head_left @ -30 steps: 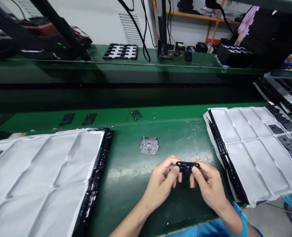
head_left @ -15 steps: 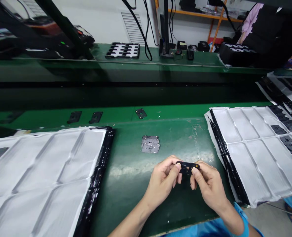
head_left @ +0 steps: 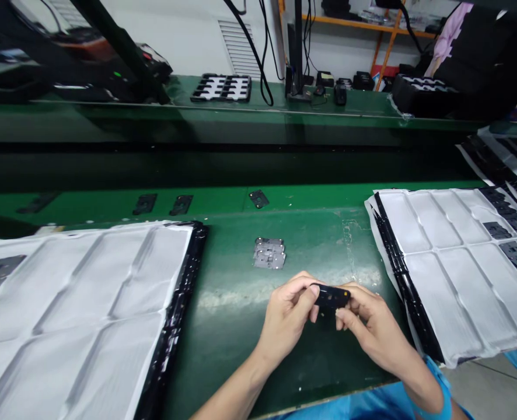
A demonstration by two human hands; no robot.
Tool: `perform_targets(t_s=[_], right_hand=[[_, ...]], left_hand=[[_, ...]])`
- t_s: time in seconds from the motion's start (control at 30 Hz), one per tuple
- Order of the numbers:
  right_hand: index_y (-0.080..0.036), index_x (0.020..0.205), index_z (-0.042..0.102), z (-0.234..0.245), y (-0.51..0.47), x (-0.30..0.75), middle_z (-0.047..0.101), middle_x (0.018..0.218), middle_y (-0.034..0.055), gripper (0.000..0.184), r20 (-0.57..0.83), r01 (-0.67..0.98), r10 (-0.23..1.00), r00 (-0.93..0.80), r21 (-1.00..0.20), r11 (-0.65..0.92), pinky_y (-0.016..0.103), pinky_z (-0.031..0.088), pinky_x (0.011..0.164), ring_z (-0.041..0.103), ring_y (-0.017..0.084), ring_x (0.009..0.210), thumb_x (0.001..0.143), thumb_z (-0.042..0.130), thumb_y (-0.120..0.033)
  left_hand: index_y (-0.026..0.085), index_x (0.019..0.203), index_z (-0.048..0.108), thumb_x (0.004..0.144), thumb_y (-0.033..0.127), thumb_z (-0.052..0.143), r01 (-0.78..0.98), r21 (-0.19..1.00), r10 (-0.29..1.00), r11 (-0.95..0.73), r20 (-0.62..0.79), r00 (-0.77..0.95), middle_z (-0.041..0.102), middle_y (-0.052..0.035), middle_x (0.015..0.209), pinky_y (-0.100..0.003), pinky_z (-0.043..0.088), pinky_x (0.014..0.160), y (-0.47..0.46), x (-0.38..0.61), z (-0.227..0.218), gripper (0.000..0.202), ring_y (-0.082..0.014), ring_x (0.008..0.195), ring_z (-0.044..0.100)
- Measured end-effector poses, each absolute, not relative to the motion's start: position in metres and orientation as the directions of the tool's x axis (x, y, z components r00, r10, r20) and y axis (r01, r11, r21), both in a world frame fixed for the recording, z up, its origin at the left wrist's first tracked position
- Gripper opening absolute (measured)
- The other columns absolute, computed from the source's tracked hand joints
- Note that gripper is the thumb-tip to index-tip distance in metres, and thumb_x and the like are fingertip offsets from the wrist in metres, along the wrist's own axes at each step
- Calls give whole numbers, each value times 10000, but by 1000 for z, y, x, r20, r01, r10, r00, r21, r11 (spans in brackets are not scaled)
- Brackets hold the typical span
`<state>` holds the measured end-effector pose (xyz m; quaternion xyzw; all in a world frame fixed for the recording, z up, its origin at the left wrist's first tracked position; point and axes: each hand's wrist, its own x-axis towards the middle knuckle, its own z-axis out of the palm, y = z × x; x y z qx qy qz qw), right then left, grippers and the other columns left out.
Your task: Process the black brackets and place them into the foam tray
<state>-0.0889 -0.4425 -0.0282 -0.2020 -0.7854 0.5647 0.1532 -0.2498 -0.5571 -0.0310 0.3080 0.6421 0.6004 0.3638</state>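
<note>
My left hand (head_left: 288,315) pinches the left end of a small black plastic part (head_left: 332,296) between thumb and fingers, above the green table. The part is a flat oblong piece with a small yellow spot near its right end. At that end, the fingers of my right hand (head_left: 366,318) are curled against the part from behind, with the thumb just below its lower edge. Beyond my hands, a short overlapping row of grey flat parts (head_left: 269,254) lies on the table.
At left stands a stack of white-lined trays (head_left: 87,291); another tray stack (head_left: 464,280) at right holds several dark parts. A green conveyor belt (head_left: 223,201) with several dark plates (head_left: 258,199) runs behind. Farther back are a shelf (head_left: 350,24) and a person's pink sleeve (head_left: 449,32).
My right thumb has slid down off the part's face, and the part shows more of its front. The dark plates on the belt have shifted right.
</note>
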Motion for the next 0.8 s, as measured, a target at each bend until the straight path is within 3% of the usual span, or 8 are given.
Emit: perform_targets(t_s=[0.07, 0.13, 0.2, 0.3, 0.37, 0.43, 0.6, 0.8], right_hand=[[-239, 1250, 663, -29, -438, -84, 695, 1049, 57, 327, 38, 163, 507, -861, -924, 345, 326, 544, 843, 701, 202, 861, 979, 543, -100], [-236, 1146, 715, -31, -435, -80, 717, 1068, 76, 295, 141, 173, 581, -802, -875, 452, 355, 537, 889, 701, 236, 958, 964, 537, -88], [-231, 1027, 753, -34, -435, -79, 738, 965, 77, 242, 218, 213, 658, -721, -834, 509, 369, 536, 857, 698, 256, 933, 977, 544, -121], [-228, 1207, 747, -36, -439, -82, 750, 870, 59, 311, 173, 259, 720, -672, -856, 447, 382, 547, 860, 707, 246, 865, 1031, 496, -171], [-235, 1365, 676, -36, -442, -85, 767, 1041, 78, 372, 114, 212, 707, -698, -910, 357, 382, 558, 911, 721, 236, 950, 1057, 470, -198], [-242, 1406, 645, -36, -445, -89, 749, 1158, 87, 378, 95, 132, 680, -727, -953, 273, 353, 579, 885, 731, 220, 969, 1052, 512, -226], [-197, 1137, 745, -39, -453, -102, 726, 784, 14, 231, 78, 75, 718, -691, -981, 178, 255, 562, 661, 708, 158, 662, 1000, 560, -184], [-198, 962, 746, -44, -459, -108, 716, 755, 8, 151, 119, 60, 797, -592, -980, 191, 221, 519, 581, 640, 139, 614, 977, 597, -206]], left_hand=[[174, 755, 690, 967, 349, 570, -32, 994, 810, 108, -106, -577, 556, 37, 639, -231, 326, 464, -558, -250, -31, 300, -77, 441, 461], [182, 736, 674, 966, 337, 553, -36, 991, 786, 129, -125, -605, 549, 41, 602, -237, 313, 460, -557, -250, -33, 303, -87, 439, 462], [189, 716, 653, 967, 333, 541, -49, 989, 768, 139, -139, -625, 542, 44, 561, -238, 298, 450, -557, -250, -35, 311, -98, 440, 465], [191, 732, 645, 980, 349, 532, -76, 988, 754, 136, -153, -638, 545, 47, 510, -232, 290, 439, -557, -247, -38, 316, -100, 423, 449], [186, 787, 656, 995, 378, 532, -104, 985, 756, 138, -172, -632, 557, 50, 490, -223, 302, 437, -557, -245, -38, 309, -97, 405, 438], [177, 843, 664, 1003, 402, 538, -128, 982, 766, 141, -190, -614, 577, 47, 495, -214, 332, 438, -559, -242, -36, 303, -96, 400, 450], [159, 832, 669, 1003, 409, 559, -120, 987, 792, 107, -158, -590, 623, 18, 584, -205, 415, 457, -560, -235, -29, 323, -97, 436, 524], [152, 872, 711, 1003, 387, 578, -99, 994, 785, 43, -95, -612, 624, 16, 657, -201, 458, 456, -559, -227, -26, 301, -92, 444, 561]])
